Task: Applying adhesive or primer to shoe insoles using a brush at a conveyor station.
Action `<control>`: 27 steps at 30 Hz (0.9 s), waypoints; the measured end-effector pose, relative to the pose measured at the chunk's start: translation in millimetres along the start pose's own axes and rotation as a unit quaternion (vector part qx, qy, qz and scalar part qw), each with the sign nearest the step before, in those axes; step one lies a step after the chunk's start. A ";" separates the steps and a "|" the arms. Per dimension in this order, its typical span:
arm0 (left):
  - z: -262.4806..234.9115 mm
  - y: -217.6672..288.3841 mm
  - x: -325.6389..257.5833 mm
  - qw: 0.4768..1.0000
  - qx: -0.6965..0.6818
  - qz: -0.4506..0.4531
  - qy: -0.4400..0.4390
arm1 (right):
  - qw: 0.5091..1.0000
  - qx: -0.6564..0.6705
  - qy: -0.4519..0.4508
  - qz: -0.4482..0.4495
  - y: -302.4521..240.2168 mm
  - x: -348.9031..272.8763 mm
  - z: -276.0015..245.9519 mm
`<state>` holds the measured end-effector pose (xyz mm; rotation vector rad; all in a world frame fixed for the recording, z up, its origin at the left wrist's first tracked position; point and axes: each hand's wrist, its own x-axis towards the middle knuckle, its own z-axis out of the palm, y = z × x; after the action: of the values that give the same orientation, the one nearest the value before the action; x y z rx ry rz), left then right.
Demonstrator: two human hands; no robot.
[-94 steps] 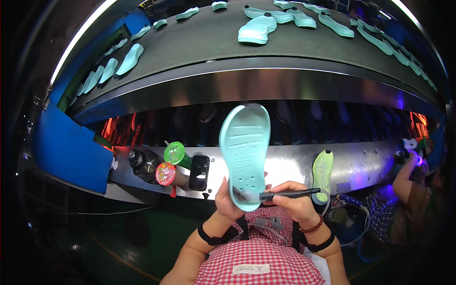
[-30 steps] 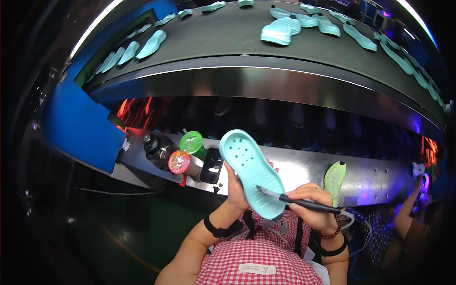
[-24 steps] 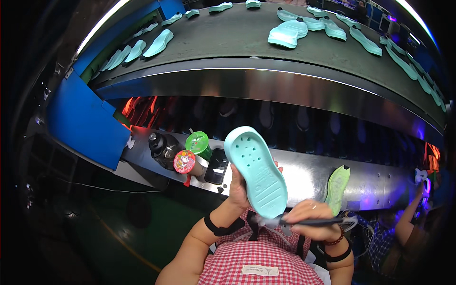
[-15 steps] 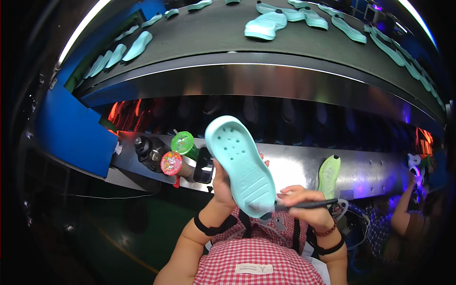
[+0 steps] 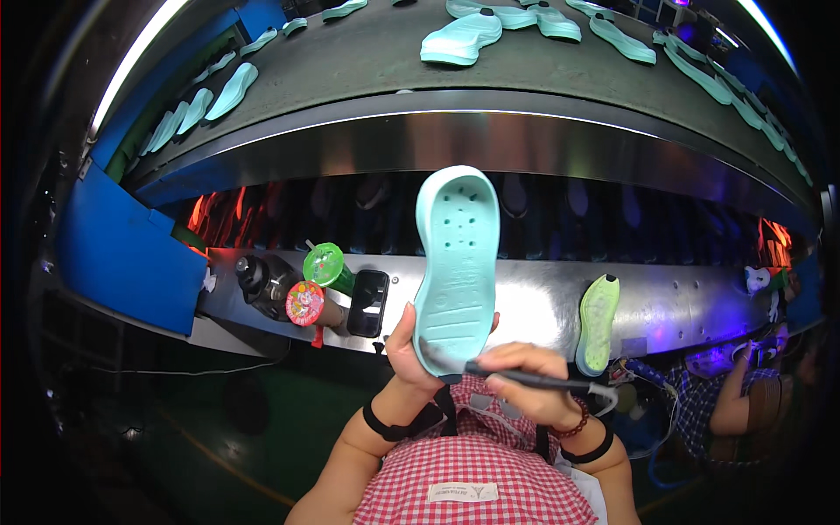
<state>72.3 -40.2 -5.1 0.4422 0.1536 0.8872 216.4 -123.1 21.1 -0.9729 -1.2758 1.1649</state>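
A light blue shoe sole (image 5: 461,262) with small holes near its far end stands almost upright before me. My left hand (image 5: 408,350) grips its near end, with the thumb on one edge and fingertips showing past the other. In my right hand (image 5: 534,385) is a black-handled brush (image 5: 564,383); its blurred pale tip touches the sole's inner face near the heel. A whitish tube runs from the handle's back end. On the metal ledge to the right lies a yellow-green sole (image 5: 599,324).
A dark bottle (image 5: 265,282), a green-lidded cup (image 5: 325,265), a red-lidded cup (image 5: 306,304) and a phone (image 5: 367,303) stand or lie on the metal ledge (image 5: 542,302). Beyond, a dark conveyor belt (image 5: 350,66) carries several light blue soles. Another person's arm (image 5: 733,398) shows at right.
The sole has turned from a leftward slant to nearly upright, its far end swinging right. My right hand has moved left, bringing the brush tip across to the heel's left side.
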 end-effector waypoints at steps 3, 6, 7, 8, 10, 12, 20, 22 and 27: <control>4.6 1.2 1.1 0.998 -0.064 0.008 -0.020 | 0.996 -0.011 -0.076 -0.045 -9.6 4.1 -4.7; 2.4 3.6 1.9 1.000 0.010 -0.004 0.004 | 0.995 -0.091 -0.016 -0.035 -17.6 16.0 -23.7; -0.2 6.6 1.6 0.999 0.032 -0.030 -0.002 | 0.996 -0.059 -0.070 0.005 -19.2 15.1 -24.8; -0.4 8.1 3.0 0.999 0.033 -0.031 -0.003 | 0.986 -0.090 -0.131 -0.042 -19.2 18.0 -26.3; -0.6 10.5 5.5 0.999 0.042 -0.026 0.013 | 0.991 -0.056 -0.107 -0.055 -19.0 19.4 -31.1; 0.7 14.8 8.7 0.999 0.045 -0.031 -0.001 | 0.990 -0.066 -0.106 -0.064 -17.6 17.5 -27.9; -1.2 28.6 16.2 0.969 0.028 -0.247 0.010 | 0.964 -0.183 -0.168 -0.097 -19.6 15.9 -39.1; 1.4 29.8 19.3 0.945 0.120 -0.303 0.015 | 0.956 -0.169 -0.233 -0.061 -23.5 14.8 -40.3; 15.6 36.6 18.9 0.914 0.206 -0.347 0.041 | 0.931 -0.230 -0.260 -0.108 -25.2 17.9 -57.3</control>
<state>62.8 -10.4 25.9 0.6855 0.5477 0.1617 274.7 -105.5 44.4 -0.8426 -2.0978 0.9996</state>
